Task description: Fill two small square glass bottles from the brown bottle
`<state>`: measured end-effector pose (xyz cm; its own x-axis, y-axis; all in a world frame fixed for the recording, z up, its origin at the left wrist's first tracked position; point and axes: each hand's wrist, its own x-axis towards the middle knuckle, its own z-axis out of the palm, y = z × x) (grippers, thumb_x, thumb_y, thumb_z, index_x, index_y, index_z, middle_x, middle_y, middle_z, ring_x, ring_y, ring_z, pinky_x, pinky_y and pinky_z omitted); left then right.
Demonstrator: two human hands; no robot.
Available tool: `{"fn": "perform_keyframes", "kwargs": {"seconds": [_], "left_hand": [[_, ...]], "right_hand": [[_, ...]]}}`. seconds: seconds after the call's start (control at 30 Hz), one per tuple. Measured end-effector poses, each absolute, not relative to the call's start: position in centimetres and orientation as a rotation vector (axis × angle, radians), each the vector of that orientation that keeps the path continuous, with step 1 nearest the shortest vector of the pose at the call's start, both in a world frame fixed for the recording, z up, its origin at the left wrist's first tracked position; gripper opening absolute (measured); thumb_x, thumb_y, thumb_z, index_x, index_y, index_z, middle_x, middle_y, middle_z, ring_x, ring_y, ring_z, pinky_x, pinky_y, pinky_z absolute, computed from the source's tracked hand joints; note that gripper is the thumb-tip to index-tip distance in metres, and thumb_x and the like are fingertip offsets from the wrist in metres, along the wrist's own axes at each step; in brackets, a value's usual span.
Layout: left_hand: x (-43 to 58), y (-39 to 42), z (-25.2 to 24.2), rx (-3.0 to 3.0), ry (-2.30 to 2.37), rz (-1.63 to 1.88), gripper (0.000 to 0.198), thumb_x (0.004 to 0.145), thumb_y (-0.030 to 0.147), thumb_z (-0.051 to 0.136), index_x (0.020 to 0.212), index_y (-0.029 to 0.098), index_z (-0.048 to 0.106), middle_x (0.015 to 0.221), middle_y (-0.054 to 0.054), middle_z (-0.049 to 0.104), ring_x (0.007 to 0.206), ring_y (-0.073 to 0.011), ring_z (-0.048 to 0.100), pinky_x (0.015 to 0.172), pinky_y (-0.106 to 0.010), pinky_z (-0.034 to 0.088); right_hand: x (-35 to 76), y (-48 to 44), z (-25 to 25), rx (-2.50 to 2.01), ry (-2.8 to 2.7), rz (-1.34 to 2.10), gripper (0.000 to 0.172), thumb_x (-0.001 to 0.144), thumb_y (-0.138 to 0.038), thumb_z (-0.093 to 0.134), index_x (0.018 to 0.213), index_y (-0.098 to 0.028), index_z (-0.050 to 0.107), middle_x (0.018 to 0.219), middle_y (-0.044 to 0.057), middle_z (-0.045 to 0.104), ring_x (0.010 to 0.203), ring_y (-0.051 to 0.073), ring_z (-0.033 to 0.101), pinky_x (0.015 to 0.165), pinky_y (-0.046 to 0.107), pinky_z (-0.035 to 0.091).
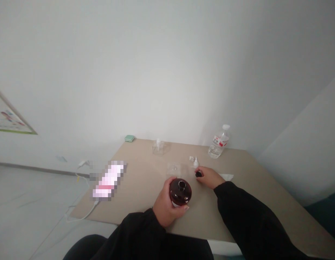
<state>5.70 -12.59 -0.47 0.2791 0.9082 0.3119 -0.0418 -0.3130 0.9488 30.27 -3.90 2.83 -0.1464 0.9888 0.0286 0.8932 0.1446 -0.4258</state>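
Observation:
My left hand is wrapped around a dark brown glass bottle near the front of the table. The bottle's narrow neck is uncapped, and a bit of white label shows low on its side. To the right, my right hand pinches a small black bottle cap just over the tabletop. Just beyond those fingers stands a small white nozzle tip, with a little white piece beside it. A clear plastic tray lies behind the brown bottle.
A clear water bottle stands at the back right of the table. Toward the back are a clear square container with a white top and a green case. A plugged-in phone lies left; white paper lies right.

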Motion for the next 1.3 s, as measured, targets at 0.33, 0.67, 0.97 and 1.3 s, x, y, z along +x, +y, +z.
{"fn": "perform_keyframes", "kwargs": {"seconds": [0.33,0.67,0.97,1.3], "left_hand": [[5.7,-12.7,-0.5,1.543,0.821,1.192,0.087,0.06,0.015,0.077,0.134,0.019,0.033,0.126,-0.012,0.055,0.114,-0.0293,0.057,0.106,-0.046,0.04],[5.7,-12.6,-0.7,1.502,0.773,1.181,0.09,0.063,0.029,0.082,0.136,0.019,0.031,0.129,-0.014,0.053,0.117,-0.0309,0.055,0.107,-0.048,0.038],[4.1,-11.8,0.9,1.155,0.886,1.67,0.039,0.09,0.046,0.05,0.123,0.026,0.043,0.13,-0.009,0.051,0.127,-0.025,0.047,0.109,-0.045,0.038],[2.6,-3.2,1.7,1.635,0.982,0.97,0.094,0.057,0.012,0.078,0.14,0.016,0.033,0.143,-0.021,0.042,0.137,-0.0332,0.037,0.115,-0.053,0.022]], "right_hand": [[30.2,-3.8,1.6,-1.799,-2.1,0.506,0.02,0.069,-0.015,0.062,0.085,-0.021,0.069,0.063,-0.002,0.061,0.062,0.016,0.055,0.066,0.028,0.042],[28.3,-9.4,3.2,-1.327,-1.765,0.409,0.023,0.086,-0.03,0.053,0.105,-0.021,0.062,0.084,0.003,0.057,0.073,0.018,0.056,0.07,0.032,0.048],[22.7,-14.2,-0.1,-0.891,-1.62,0.974,0.089,0.066,-0.036,0.079,0.141,-0.026,0.032,0.137,0.016,0.051,0.126,0.033,0.05,0.103,0.052,0.04],[21.2,-13.7,0.1,-0.875,-1.401,1.065,0.079,0.055,-0.024,0.083,0.123,-0.026,0.045,0.121,0.013,0.062,0.111,0.031,0.061,0.095,0.049,0.048]]}}
